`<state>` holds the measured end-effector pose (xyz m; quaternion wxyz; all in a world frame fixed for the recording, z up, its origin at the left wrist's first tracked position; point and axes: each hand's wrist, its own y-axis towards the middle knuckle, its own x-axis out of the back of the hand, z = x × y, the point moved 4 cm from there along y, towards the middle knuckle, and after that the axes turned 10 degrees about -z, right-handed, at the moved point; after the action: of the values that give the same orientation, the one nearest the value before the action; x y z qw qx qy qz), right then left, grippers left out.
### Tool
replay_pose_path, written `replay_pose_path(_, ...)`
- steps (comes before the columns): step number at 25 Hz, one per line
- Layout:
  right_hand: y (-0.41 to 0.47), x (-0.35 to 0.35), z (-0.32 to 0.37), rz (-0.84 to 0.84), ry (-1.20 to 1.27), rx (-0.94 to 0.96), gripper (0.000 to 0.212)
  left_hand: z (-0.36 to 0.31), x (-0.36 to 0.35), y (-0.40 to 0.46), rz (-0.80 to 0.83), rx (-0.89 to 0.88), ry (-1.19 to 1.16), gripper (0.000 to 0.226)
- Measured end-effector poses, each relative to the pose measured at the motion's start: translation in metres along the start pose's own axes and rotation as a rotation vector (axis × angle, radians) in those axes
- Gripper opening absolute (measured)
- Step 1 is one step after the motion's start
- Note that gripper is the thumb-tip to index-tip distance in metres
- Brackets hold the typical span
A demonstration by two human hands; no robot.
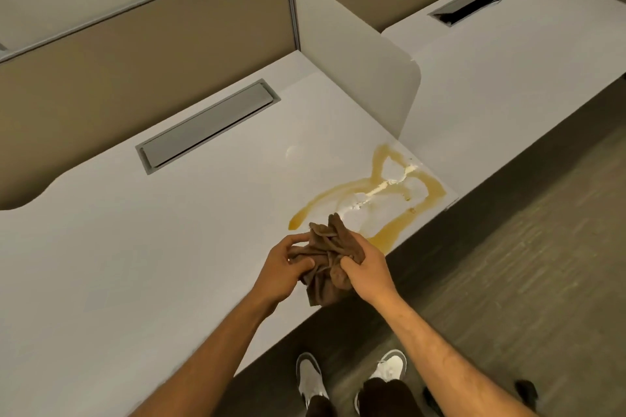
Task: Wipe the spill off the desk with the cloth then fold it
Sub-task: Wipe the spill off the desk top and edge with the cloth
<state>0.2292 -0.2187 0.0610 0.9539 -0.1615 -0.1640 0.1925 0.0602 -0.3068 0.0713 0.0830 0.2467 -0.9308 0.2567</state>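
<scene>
— While the cloth point(325, 259) is bunched up brown above the desk point(142, 264), who has it?

— Both: the left hand point(283, 272) and right hand point(367, 272) each have fingers clamped on it.

— Where from the spill point(389, 200)?

— Just on its near edge. That amber ring with white streaks lies near the desk's corner, beside the divider point(355, 61).

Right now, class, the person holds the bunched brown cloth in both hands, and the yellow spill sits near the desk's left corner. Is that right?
Not quite. Both hands, left hand and right hand, do hold the bunched cloth, but the head view shows the spill near the desk's right corner.
</scene>
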Motion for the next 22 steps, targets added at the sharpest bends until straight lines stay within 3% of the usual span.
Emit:
replay_pose_path(3, 0.009, -0.033, -0.007, -0.059, -0.159, 0.12, 0.064, 0.027, 0.013, 0.018, -0.039, -0.009, 0.081, 0.039)
replay_pose_path(7, 0.011, -0.078, -0.064, 0.044, -0.88, 0.332, 0.074, 0.078, 0.018, 0.034, -0.01, -0.037, 0.357, 0.049)
replay_pose_path(9, 0.01, -0.091, -0.085, 0.07, -1.116, 0.435, 0.086, 0.097, 0.026, 0.048, -0.006, -0.098, 0.512, 0.056)
replay_pose_path(14, 0.031, -0.098, -0.101, -0.001, -1.177, 0.442, 0.107, 0.127, 0.046, 0.098, 0.064, -0.382, 0.911, 0.083)
replay_pose_path(18, 0.037, -0.104, -0.106, -0.081, -1.155, 0.428, 0.096, 0.138, 0.05, 0.128, 0.066, -0.468, 1.08, 0.087)
replay_pose_path(22, 0.042, -0.111, -0.113, -0.25, -1.062, 0.412, 0.086, 0.152, 0.048, 0.133, -0.01, -0.547, 1.096, 0.081)
